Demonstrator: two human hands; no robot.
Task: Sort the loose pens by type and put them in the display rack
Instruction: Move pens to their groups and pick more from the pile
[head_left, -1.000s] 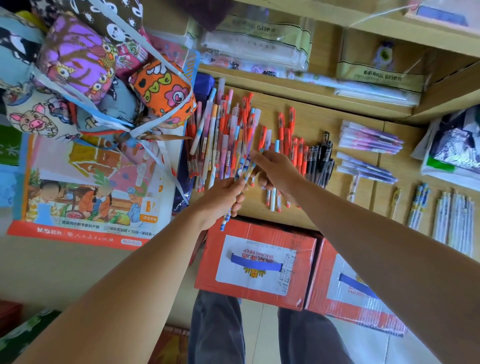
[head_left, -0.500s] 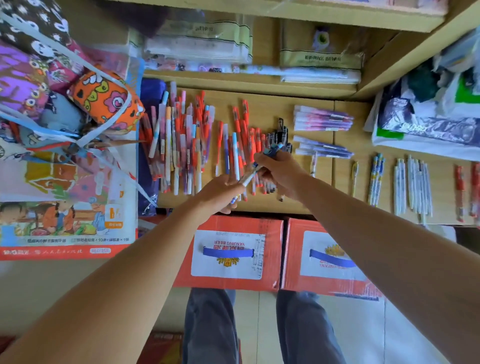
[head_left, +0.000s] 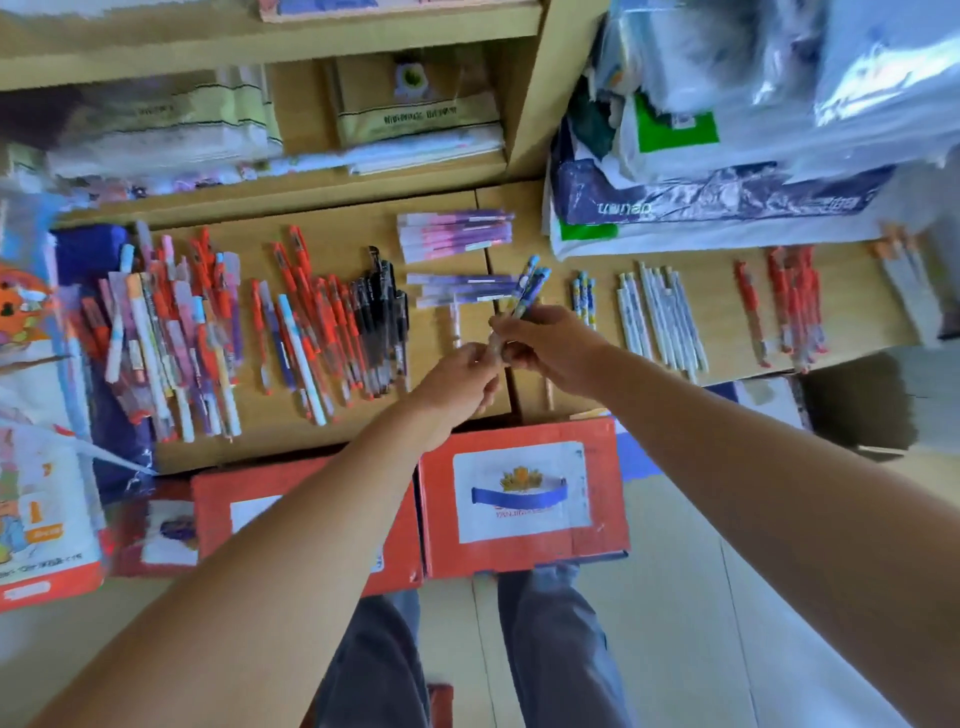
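- Blue-patterned pens (head_left: 528, 287), a small bundle of a few, are held in the air above the wooden shelf (head_left: 723, 312), tips pointing up and away, just over the seam between the two boards.
- Right hand (head_left: 551, 344) has its fingers curled round the middle of the bundle. Left hand (head_left: 463, 378) pinches the lower ends. Both grips are narrow and closed on the pens.
- Step in hand, as a judgement: squaring up the bundle before laying it with its own kind.
- Best target looks like the matching blue row (head_left: 583, 295), just right of the hands.
- To do it well: even the ends first, lay them parallel to that row with caps the same way, and release low so nothing rolls into the white pens (head_left: 666, 318) beside it.
- Unsorted heap (head_left: 171, 332) at far left is large, so the task seems well short of done.
- Other sorted groups: orange-red pens (head_left: 322, 322), black pens (head_left: 382, 317), pink-purple pens (head_left: 455, 236), more red pens (head_left: 795, 306) at right.
- No display rack can be made out for sure.
- Room: upper shelf (head_left: 291, 31) with packaged stock behind, plastic bags (head_left: 727, 200) piled at right, red cartons (head_left: 602, 447) on a pale tiled floor below, person's legs between them.
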